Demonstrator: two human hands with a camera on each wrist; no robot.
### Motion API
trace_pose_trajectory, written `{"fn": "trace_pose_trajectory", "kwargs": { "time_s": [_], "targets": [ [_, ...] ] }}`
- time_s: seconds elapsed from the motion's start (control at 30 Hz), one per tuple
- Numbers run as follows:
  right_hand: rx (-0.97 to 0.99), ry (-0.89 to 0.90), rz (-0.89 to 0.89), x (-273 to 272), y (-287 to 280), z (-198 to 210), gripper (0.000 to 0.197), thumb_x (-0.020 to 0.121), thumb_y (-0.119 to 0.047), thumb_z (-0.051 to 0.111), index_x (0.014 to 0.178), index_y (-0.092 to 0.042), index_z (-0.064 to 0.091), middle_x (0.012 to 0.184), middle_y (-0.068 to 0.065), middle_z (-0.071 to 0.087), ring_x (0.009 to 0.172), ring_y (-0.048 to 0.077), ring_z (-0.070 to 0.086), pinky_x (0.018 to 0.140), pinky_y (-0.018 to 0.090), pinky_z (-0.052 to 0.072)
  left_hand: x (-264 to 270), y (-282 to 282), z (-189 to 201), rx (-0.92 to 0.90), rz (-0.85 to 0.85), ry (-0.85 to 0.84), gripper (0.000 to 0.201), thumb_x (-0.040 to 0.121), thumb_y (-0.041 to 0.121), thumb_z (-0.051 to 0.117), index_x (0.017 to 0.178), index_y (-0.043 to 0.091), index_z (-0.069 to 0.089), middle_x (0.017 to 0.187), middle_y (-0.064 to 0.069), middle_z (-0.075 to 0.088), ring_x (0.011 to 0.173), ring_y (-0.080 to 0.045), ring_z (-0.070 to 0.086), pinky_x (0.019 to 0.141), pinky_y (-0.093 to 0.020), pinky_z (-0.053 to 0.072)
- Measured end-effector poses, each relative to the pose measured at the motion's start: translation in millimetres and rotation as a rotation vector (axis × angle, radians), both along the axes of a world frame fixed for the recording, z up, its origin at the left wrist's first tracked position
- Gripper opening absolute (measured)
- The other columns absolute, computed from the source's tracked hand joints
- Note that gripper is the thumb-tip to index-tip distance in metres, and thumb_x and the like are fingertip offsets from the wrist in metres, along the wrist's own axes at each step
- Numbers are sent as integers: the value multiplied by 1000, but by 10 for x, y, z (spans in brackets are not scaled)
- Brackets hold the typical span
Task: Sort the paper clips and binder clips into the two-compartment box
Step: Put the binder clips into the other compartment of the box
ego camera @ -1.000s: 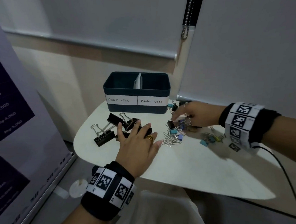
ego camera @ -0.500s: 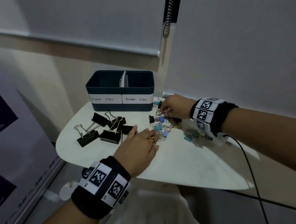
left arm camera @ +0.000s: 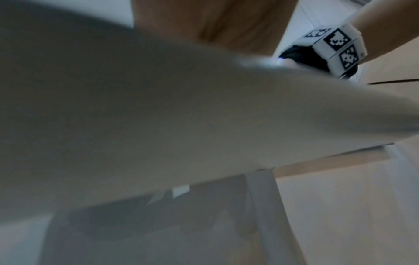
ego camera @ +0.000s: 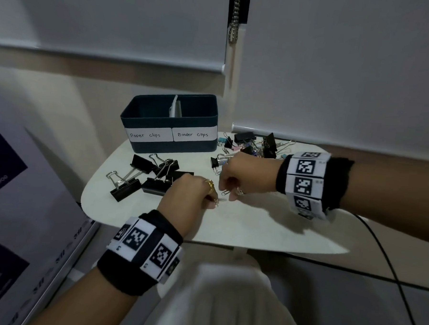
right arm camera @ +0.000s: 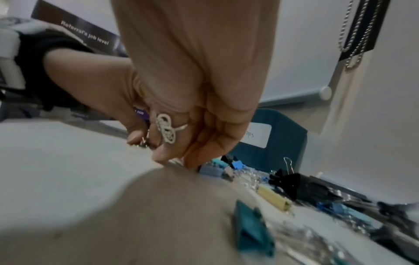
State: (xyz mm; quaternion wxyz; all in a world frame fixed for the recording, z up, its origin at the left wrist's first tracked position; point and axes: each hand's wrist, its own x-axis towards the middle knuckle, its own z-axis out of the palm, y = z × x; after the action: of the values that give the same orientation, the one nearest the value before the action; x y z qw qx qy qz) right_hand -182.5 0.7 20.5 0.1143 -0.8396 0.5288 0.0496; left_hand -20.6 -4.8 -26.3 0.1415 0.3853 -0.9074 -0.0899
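Both hands meet mid-bench — left hand [ego camera: 191,196] and right hand [ego camera: 242,175] each pinching paper clips [ego camera: 216,202]; the box [ego camera: 169,145] lies beyond, nearer the left.

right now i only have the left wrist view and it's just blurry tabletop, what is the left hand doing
Observer: The left hand is curled over the table, pinching a small silver paper clip at its fingertips.
Operator: and the right hand
Observer: The right hand is close beside it, fingers curled down. Another clip sits at its fingertips, but I cannot tell if it is gripped.
Operator: where's the box from there
Observer: The box stands at the far edge beyond the left hand. Its left label reads Paper clips and its right label reads Binder clips.
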Motion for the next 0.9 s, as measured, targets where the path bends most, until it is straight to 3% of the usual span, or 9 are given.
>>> {"fn": "trace_pose_trajectory", "kwargs": {
  "time_s": [0.1, 0.2, 0.3, 0.4, 0.5, 0.6, 0.67, 0.77, 0.9],
  "targets": [
    [1, -3, -30, 13, -22, -42, 11, 81, -3, 67, 92, -2, 69, 89, 7, 73, 79, 11, 64, 75, 16, 46, -1, 27, 27, 80, 91, 80, 14, 76, 6, 72, 88, 15, 74, 82, 0, 75, 76, -9, 68, 80, -20, 51],
    [11, 12, -43, 18, -5, -45, 7, 83, -5, 65, 87, -3, 69, 85, 7, 70, 76, 11, 60, 79, 20, 48, -37, 17, 48, 188, 156, 65, 12, 79, 3, 70, 89, 9, 71, 82, -5, 75, 67, -4, 61, 66, -5, 44],
    [4, 71, -14, 33, 16, -57, 8, 84, -3, 62, 88, -4, 68, 89, 6, 72, 77, 10, 54, 76, 20, 42, -75, 25, 61, 247, 178, 73, 13, 82, 0, 63, 88, 10, 68, 82, -4, 71, 68, -6, 63, 55, -1, 38],
    [23, 104, -16, 54, 51, 1, 14, 84, -2, 59, 77, -14, 64, 84, 1, 68, 74, 8, 51, 76, 20, 40, -68, 60, 91, 230, 182, 112, 11, 85, 5, 60, 84, 15, 65, 95, -11, 71, 89, -20, 67, 61, -9, 40],
    [-18, 67, -123, 58, -15, 204, 14, 89, -9, 56, 78, -18, 56, 79, -5, 59, 78, 10, 53, 76, 22, 41, -2, 93, 193, 223, 205, 198, 12, 85, 4, 62, 94, 0, 69, 98, -16, 69, 93, -25, 65, 65, -12, 42],
    [-103, -82, -252, 108, -249, 512, 6, 92, -17, 52, 86, -16, 55, 74, -8, 52, 80, 14, 53, 63, 18, 40, 111, -9, 420, 182, 259, 366, 10, 85, -1, 61, 89, -3, 70, 83, -9, 69, 75, -8, 67, 69, -4, 44],
    [-132, -234, -302, 232, -458, 663, 8, 94, -20, 51, 92, -14, 56, 72, -8, 51, 74, 12, 54, 60, 17, 42, 236, -161, 644, 118, 342, 427, 7, 84, 6, 66, 88, 3, 71, 80, 0, 64, 64, -1, 59, 60, -4, 45],
    [-268, -400, -331, 540, -803, 754, 15, 92, -20, 57, 93, -8, 65, 69, -7, 56, 68, 11, 55, 65, 23, 45, 464, -524, 917, 33, 477, 439, 12, 82, 14, 69, 89, 5, 73, 89, -5, 69, 78, -9, 57, 74, -19, 42],
    [-349, -458, -376, 920, -1173, 684, 20, 86, -18, 65, 97, -3, 72, 99, 10, 72, 91, 20, 66, 89, 28, 52, 611, -1061, 1049, 39, 656, 497, 15, 84, 17, 67, 89, 4, 73, 92, -9, 71, 82, -17, 62, 75, -23, 43]
  ]
}}
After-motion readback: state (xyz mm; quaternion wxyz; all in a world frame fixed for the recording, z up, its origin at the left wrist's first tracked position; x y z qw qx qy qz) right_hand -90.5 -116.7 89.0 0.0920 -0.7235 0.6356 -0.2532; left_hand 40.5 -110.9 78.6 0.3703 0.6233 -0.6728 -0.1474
